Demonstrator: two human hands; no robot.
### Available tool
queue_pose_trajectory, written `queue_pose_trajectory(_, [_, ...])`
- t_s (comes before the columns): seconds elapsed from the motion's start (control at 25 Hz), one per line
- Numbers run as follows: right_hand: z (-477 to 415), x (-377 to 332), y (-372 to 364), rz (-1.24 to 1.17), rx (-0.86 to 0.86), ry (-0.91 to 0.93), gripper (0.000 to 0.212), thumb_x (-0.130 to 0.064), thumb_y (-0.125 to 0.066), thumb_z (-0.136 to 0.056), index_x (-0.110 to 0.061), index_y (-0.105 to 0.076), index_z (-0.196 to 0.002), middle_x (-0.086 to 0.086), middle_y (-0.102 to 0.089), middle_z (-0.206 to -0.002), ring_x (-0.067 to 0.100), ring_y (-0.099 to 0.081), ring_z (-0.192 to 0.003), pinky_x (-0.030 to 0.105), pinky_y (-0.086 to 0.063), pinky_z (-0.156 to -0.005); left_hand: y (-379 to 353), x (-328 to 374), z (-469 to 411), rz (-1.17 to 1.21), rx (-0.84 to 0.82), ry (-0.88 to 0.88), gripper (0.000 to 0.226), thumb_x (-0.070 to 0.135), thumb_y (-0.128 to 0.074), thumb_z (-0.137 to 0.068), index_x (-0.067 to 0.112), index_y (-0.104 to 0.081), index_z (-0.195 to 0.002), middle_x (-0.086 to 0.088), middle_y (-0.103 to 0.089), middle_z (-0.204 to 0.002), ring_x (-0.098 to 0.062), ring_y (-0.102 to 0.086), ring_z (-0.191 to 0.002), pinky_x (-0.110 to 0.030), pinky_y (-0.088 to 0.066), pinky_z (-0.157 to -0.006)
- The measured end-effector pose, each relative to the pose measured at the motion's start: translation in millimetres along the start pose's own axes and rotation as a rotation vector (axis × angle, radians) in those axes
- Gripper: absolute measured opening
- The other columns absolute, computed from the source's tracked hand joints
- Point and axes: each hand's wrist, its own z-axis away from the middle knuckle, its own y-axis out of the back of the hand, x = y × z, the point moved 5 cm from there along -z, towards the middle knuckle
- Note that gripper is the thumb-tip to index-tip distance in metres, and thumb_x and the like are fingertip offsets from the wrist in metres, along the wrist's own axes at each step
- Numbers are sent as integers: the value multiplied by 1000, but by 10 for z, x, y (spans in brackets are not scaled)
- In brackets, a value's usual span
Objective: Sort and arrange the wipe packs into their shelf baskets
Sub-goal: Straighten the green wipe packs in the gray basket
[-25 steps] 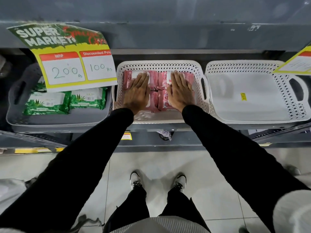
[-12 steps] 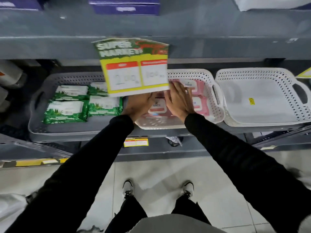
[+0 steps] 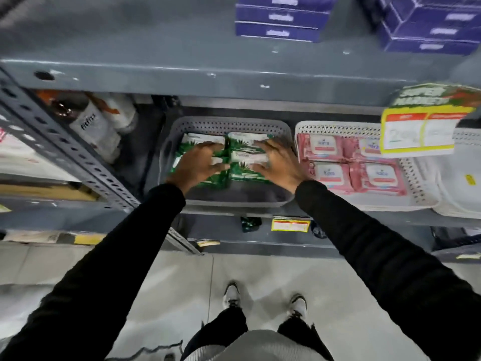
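Note:
Several green wipe packs (image 3: 246,158) lie in a grey perforated basket (image 3: 229,123) on the shelf. My left hand (image 3: 197,165) rests with spread fingers on the left packs. My right hand (image 3: 278,162) lies with spread fingers over the right packs and the basket's right side. Neither hand clearly grips a pack. To the right, a white perforated basket (image 3: 338,126) holds several pink wipe packs (image 3: 351,165) laid flat in two rows.
A yellow and green price sign (image 3: 424,121) hangs over the white basket's right part. Another white basket (image 3: 463,183) sits at the far right. Purple boxes (image 3: 281,18) are stacked on the upper shelf. Bottles (image 3: 99,121) and a slotted upright (image 3: 67,149) stand at the left.
Both hands left the pink packs in the white basket and moved left onto the green packs in the grey basket. The view swung left and up.

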Motion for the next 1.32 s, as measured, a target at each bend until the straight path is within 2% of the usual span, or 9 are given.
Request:
queue_pose_trajectory(0.16, [-36,-4,-213,95,-126,-36,86,-61,-65,-83,-19,-34,-152,7,-40,-155,29,-40,-139,50,-35,-112,-57,-322,29,-76,-209,37,88,32,-89,-71,14,-47,-146,-10,-45,-155,-27,-41,-143,-39,-36,-117])
queue_pose_trajectory(0.28, [-52,-38,-266,190,-143,-39,89,-59,-69,-80,-20,-34,-152,5,-40,-153,31,-38,-137,50,-36,-108,-86,-370,35,-131,-198,-8,95,24,-93,-65,16,-46,-148,-7,-44,-154,-26,-41,-143,-40,-37,-116])
queue_pose_trajectory(0.4, [-26,-88,-269,206,-98,-39,86,-53,-73,-80,-20,-36,-151,5,-42,-146,30,-41,-129,49,-38,-103,-112,-373,101,-141,-164,-45,102,23,-95,-57,14,-47,-147,-4,-45,-144,-25,-45,-133,-38,-41,-114])
queue_pose_trajectory(0.56, [22,-120,-275,205,-91,-24,80,-48,-70,-84,-21,-36,-151,4,-42,-145,28,-42,-128,47,-36,-104,-116,-389,192,-136,-132,-96,95,15,-91,-67,11,-42,-149,-4,-45,-141,-26,-48,-130,-38,-42,-112])
queue_pose_trajectory(0.72, [99,-109,-311,77,-213,-21,78,-43,-68,-88,-22,-31,-153,5,-39,-148,26,-37,-133,49,-32,-113,-133,-407,232,-156,-142,-72,90,18,-85,-75,12,-38,-152,-3,-39,-155,-27,-41,-141,-37,-37,-117])
queue_pose_trajectory(0.92, [159,-159,-317,77,-257,-14,77,-42,-65,-91,-23,-26,-155,6,-39,-144,26,-38,-130,47,-32,-112,-147,-443,247,-126,-156,-14,92,25,-86,-76,18,-36,-153,0,-37,-158,-26,-40,-143,-43,-38,-117])
queue_pose_trajectory(1.16, [188,-173,-326,82,-267,-25,78,-48,-63,-91,-26,-26,-156,4,-37,-142,25,-36,-127,46,-35,-109,-173,-466,257,-66,-161,25,92,25,-87,-75,20,-38,-152,2,-37,-158,-23,-38,-144,-40,-35,-119])
queue_pose_trajectory(1.32, [166,-154,-334,80,-263,-16,75,-58,-54,-92,-25,-28,-154,5,-37,-145,24,-35,-130,52,-34,-112,-123,-416,239,36,-163,55,82,33,-84,-78,18,-44,-149,-1,-40,-156,-23,-39,-143,-39,-32,-120])
